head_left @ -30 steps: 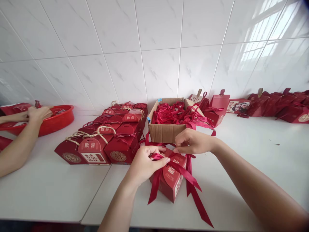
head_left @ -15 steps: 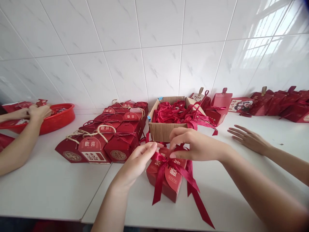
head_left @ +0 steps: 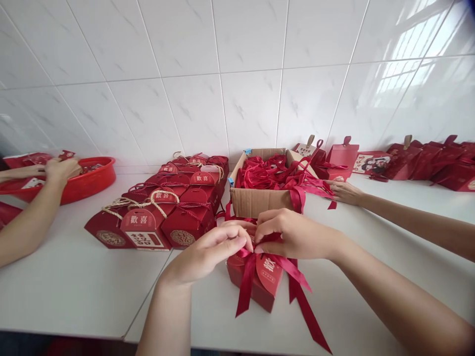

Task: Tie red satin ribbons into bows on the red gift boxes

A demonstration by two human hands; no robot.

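Note:
A red gift box [head_left: 256, 287] with pale lettering stands on the white table in front of me, with a dark red satin ribbon [head_left: 245, 291] tied in a bow across its top. From the left, my left hand [head_left: 215, 247] pinches the ribbon near the knot between thumb and fingers. Over the right side of the bow, my right hand [head_left: 293, 235] is closed on the ribbon, thumb and fingertips at the knot. The ribbon's tails hang over the box front and trail onto the table. My fingers hide the bow's loops and the back of the box top.
Behind the gift box, an open cardboard box [head_left: 260, 203] holds loose red ribbons. Rows of finished red boxes [head_left: 189, 212] stand left. At far left, a person's hands work over a red basin [head_left: 98, 185]. A co-worker's hand [head_left: 343, 192] reaches toward ribbon ends, near red boxes [head_left: 345, 158].
Both my hands have come closer together at the knot, my right moving slightly left and down. The co-worker's hand at right has moved back to the ribbon ends by the cardboard box.

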